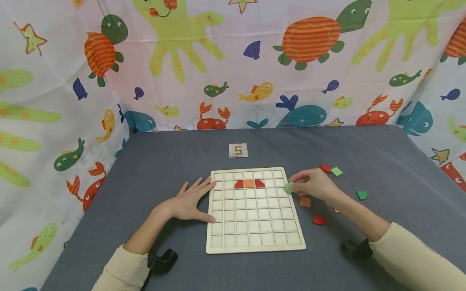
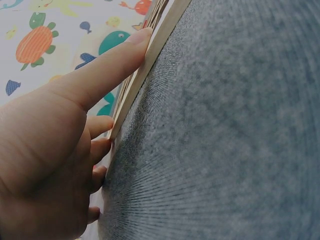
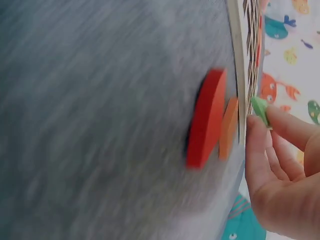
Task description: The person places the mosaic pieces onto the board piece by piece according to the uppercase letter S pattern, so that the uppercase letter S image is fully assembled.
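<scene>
Right wrist view shows the right hand (image 3: 290,197) pinching a small green piece (image 3: 260,109) between thumb and finger, a narrow grip that leaves one end uncovered, likely so its shape and direction stay easy to see. From the head, that piece is right of centre in the frame, at the right edge of the wooden board (image 1: 255,226).

On the board's opposite side, the left hand (image 1: 187,204) grips nothing; its fingers are spread, with thumb and forefinger touching the left rim, presumably to steady it.

Near the board's top, two red pieces (image 1: 238,184) flank an orange square (image 1: 249,183), side by side in one row, together making an arch-like shape. Loose red, orange and green pieces (image 1: 362,195) lie at the frame's right, seemingly there to suit the right hand's reach. Above the board, a little card (image 1: 238,150) lies on the grey cloth (image 1: 164,161), perhaps put there to stay in sight.
</scene>
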Tool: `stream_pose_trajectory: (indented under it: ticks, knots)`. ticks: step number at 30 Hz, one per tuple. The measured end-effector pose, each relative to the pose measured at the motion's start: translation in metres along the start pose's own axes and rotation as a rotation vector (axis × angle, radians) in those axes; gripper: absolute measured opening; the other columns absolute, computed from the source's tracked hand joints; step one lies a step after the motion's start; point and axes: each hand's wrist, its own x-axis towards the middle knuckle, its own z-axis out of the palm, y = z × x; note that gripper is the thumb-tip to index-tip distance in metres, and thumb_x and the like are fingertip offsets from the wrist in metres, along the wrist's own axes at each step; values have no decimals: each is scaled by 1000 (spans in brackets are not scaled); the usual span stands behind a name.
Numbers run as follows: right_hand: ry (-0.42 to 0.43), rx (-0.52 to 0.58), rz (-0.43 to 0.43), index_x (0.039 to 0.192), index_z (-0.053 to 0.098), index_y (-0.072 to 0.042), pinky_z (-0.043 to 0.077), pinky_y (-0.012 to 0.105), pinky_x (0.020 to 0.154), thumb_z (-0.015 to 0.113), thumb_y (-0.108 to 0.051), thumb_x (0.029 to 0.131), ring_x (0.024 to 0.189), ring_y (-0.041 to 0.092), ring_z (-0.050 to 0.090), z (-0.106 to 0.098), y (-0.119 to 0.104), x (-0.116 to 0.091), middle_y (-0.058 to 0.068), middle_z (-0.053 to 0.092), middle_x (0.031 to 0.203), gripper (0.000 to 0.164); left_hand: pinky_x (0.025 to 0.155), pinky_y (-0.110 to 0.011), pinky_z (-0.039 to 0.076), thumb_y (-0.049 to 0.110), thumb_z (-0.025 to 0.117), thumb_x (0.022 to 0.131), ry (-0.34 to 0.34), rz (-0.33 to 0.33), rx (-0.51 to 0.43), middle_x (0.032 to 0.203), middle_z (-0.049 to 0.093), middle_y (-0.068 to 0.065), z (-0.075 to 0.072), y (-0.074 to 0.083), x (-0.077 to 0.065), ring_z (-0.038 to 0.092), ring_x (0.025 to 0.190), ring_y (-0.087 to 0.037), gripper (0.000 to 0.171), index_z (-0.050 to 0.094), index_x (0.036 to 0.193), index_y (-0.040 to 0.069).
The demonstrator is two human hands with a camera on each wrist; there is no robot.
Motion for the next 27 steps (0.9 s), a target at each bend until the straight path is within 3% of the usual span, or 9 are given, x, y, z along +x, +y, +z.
stream_pose_trajectory:
  ticks: [6, 17, 27]
  knots:
    - [-1, 88, 84, 113, 66, 6, 54, 34, 75, 75, -13, 84, 81, 21, 67, 15, -8, 7, 12, 70, 95, 35, 106, -62, -5, 63, 69, 75, -19, -12, 13, 159, 4, -6, 3, -3, 0, -1, 144, -31, 109, 14, 155, 14]
    - [-20, 224, 125, 112, 64, 7, 55, 33, 74, 73, -5, 84, 79, 19, 68, 41, -25, 19, 11, 68, 91, 32, 106, -62, -5, 64, 70, 75, -8, -6, 14, 159, 6, -7, 1, -3, 4, -2, 144, -32, 109, 15, 154, 13]
    - [-28, 195, 100, 102, 68, 4, 55, 30, 68, 76, -2, 80, 70, 18, 66, 73, -41, 28, 10, 66, 81, 24, 106, -62, -5, 63, 71, 74, -1, -16, 20, 159, 5, -5, 2, -3, 3, -2, 144, -30, 110, 15, 155, 15]
